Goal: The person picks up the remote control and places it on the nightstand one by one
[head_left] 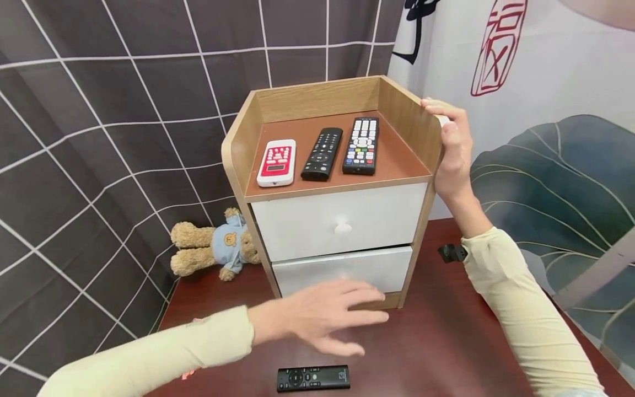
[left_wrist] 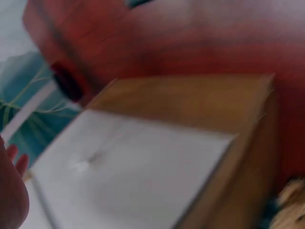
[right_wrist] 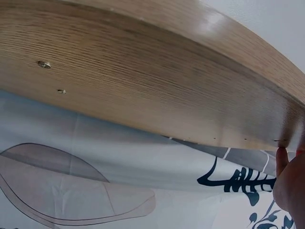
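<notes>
A small wood-trimmed cabinet (head_left: pixel 238 160) with two white drawers stands on the table. My right hand (head_left: pixel 452 151) grips the top edge of its right side panel, fingertips at the edge in the right wrist view. My left hand (head_left: pixel 329 314) hovers before the lower drawer (head_left: pixel 347 270), fingers spread and holding nothing. The upper drawer (head_left: pixel 297 226) has a round white knob (head_left: pixel 343 228); a dark gap runs above the lower one, whose lower left part my left hand hides. On the top lie a white-and-red remote (head_left: pixel 276 163), a slim black remote (head_left: pixel 322 154) and a black remote with white buttons (head_left: pixel 361 144).
Another black remote (head_left: pixel 313 378) lies on the dark red table (head_left: pixel 426 353) near the front. Left of the cabinet, a teddy bear (head_left: pixel 225 246) in a blue top lies on its side. A dark gridded curtain (head_left: pixel 124 138) hangs behind, and a printed white cloth (head_left: pixel 560 82) at right.
</notes>
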Demonstrator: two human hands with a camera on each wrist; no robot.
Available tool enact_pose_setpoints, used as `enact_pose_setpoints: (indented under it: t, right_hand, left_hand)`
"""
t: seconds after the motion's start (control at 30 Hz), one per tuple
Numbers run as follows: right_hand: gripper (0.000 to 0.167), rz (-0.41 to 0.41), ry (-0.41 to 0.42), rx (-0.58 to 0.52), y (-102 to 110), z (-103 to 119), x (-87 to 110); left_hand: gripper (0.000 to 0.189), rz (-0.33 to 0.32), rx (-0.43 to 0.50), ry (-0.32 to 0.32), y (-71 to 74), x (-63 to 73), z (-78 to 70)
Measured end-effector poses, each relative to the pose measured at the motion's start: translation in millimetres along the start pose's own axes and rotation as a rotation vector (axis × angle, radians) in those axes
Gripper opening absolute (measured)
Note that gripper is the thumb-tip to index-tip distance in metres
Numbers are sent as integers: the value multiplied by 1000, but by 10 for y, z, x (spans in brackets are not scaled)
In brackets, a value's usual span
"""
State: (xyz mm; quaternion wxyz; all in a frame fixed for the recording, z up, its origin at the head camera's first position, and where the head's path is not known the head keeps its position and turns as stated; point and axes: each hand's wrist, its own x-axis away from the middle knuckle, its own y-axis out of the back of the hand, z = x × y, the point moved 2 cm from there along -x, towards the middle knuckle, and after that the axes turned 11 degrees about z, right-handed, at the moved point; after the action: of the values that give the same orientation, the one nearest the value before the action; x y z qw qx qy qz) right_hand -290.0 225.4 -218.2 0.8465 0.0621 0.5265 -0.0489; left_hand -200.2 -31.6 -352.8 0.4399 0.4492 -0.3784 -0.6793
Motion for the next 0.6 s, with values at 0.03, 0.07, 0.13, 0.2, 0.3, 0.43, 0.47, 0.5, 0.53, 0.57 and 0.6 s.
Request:
enact_pose_setpoints:
  t: [0.03,0.07,0.13,0.2,0.3,0.43,0.47,0.5,0.53,0.57,0.6]
  right_hand:
    - [37,-1,1,-5,2,4,5]
    - [36,-3,4,-11,6,10,7]
    - [36,-12,14,-21,13,27,4]
    - [35,-24,22,-27,17,46,-8]
    - [35,-29,22,-20,4,53,-7]
    - [37,-16,6,-3,-30,34,12]
    - [37,-12,4,0,-39,27,17]
    - [37,-15,3,-6,-45,25,18]
    - [37,-16,2,-7,-50,21,18]
    - [37,-17,2,-9,-55,19,18]
    - [37,-17,1,-9,-60,17,18]
  left_hand:
    - [63,44,3,6,-120,113,-96]
    - [66,79,4,13,-237,221,-179]
    - [71,134,34,50,-449,394,-304]
    - [73,184,60,74,-640,535,-411]
    - [76,255,99,126,-877,735,-554]
    - [75,312,113,223,-1089,1058,-670]
    - [75,325,105,247,-1129,1152,-691]
    - [75,336,97,270,-1161,1249,-711]
    - [76,343,85,288,-1185,1350,-733]
    - [77,353,77,308,-1208,1450,-754]
    - [77,356,71,324,-1224,1543,-777]
